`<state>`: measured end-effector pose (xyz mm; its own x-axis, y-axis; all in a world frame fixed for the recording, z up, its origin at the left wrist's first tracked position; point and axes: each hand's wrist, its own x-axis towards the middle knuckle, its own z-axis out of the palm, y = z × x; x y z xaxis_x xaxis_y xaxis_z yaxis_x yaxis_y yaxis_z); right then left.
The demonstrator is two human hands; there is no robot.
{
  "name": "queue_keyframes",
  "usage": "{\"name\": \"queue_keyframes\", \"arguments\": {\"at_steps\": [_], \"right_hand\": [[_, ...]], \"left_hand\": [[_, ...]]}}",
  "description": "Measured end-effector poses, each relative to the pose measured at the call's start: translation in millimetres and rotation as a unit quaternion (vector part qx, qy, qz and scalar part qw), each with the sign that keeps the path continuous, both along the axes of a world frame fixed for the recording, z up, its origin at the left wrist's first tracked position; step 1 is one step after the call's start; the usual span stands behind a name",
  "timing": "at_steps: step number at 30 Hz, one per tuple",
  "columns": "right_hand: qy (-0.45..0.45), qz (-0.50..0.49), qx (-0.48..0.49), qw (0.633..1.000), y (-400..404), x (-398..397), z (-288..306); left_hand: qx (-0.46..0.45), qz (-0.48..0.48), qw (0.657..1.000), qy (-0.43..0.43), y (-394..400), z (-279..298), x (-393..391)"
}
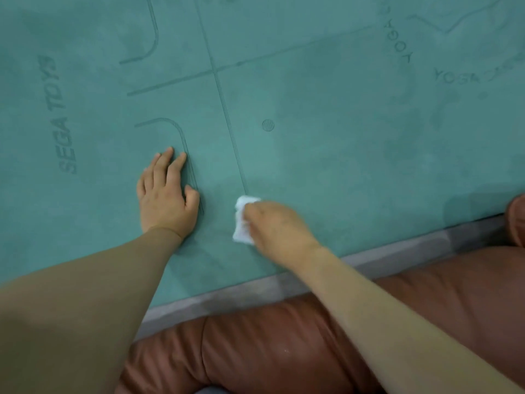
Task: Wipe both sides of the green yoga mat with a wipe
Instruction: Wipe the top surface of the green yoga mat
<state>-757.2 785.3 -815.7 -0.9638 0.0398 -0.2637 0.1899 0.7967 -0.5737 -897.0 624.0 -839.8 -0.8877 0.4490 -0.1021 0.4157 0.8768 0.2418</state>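
Note:
The green yoga mat [326, 115] lies flat and fills most of the view, printed side up with guide lines and lettering. My left hand [166, 194] rests palm down on the mat with straight fingers, left of the centre line. My right hand [277, 226] grips a crumpled white wipe [243, 220] and holds it against the mat near the mat's near edge. Part of the wipe is hidden under my fingers.
A strip of grey floor [284, 285] runs along the mat's near edge. A reddish-brown padded cushion [284, 345] lies below that strip, under my right forearm. Another reddish-brown piece [517, 220] shows at the right edge.

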Motion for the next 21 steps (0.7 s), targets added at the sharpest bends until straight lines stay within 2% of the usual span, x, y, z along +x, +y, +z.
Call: {"name": "queue_keyframes", "arguments": {"at_steps": [2,3,4,6,7,8,9,10,12,13,14,15,17,19,21], "right_hand": [[-0.019,-0.149,0.059,0.987,59.8,12.3,17.1],[-0.045,-0.252,0.097,0.962,97.0,28.7,17.6],[-0.071,-0.357,0.143,0.921,135.7,50.6,20.6],[-0.159,-0.55,0.208,0.793,181.7,90.6,31.3],[-0.195,-0.595,0.212,0.75,181.9,91.4,30.7],[-0.21,-0.598,0.202,0.746,169.4,81.7,27.4],[-0.196,-0.568,0.191,0.777,147.7,63.2,24.2],[-0.172,-0.51,0.165,0.826,116.3,38.3,18.7],[-0.129,-0.312,0.087,0.937,37.8,-8.1,23.1],[-0.099,-0.198,0.068,0.973,1.6,-17.5,30.6],[-0.084,-0.113,0.059,0.988,-21.2,-21.3,34.1],[-0.077,-0.071,0.053,0.993,-22.1,-22.4,32.6],[-0.113,-0.125,0.081,0.982,20.7,-16.8,29.7],[-0.18,-0.209,0.143,0.95,92.3,5.7,22.7],[-0.232,-0.292,0.216,0.902,161.4,49.2,26.0]], "left_hand": [[0.0,-0.002,1.0,0.001,0.1,-0.6,-0.3],[0.001,-0.001,1.0,0.0,-0.4,-0.6,-0.6],[0.001,-0.001,1.0,-0.001,-0.6,-0.6,-0.1],[0.005,-0.001,1.0,0.001,-0.3,-0.6,0.2],[0.007,0.0,1.0,0.003,-0.1,-0.5,0.0],[0.009,0.0,1.0,0.002,0.1,-0.2,0.4],[0.009,0.0,1.0,0.001,0.3,-0.1,0.8],[0.008,0.0,1.0,0.002,0.4,-0.2,1.2],[0.006,0.0,1.0,0.004,0.1,-0.5,1.2],[0.008,0.001,1.0,0.005,0.0,-0.3,0.7],[0.01,0.001,1.0,0.005,0.2,0.0,0.9],[0.012,0.0,1.0,0.005,0.4,0.2,1.4],[0.013,0.0,1.0,0.008,0.4,0.6,1.7],[0.013,0.002,1.0,0.008,0.7,0.3,1.7],[0.012,0.002,1.0,0.009,0.7,-0.3,1.9]]}}
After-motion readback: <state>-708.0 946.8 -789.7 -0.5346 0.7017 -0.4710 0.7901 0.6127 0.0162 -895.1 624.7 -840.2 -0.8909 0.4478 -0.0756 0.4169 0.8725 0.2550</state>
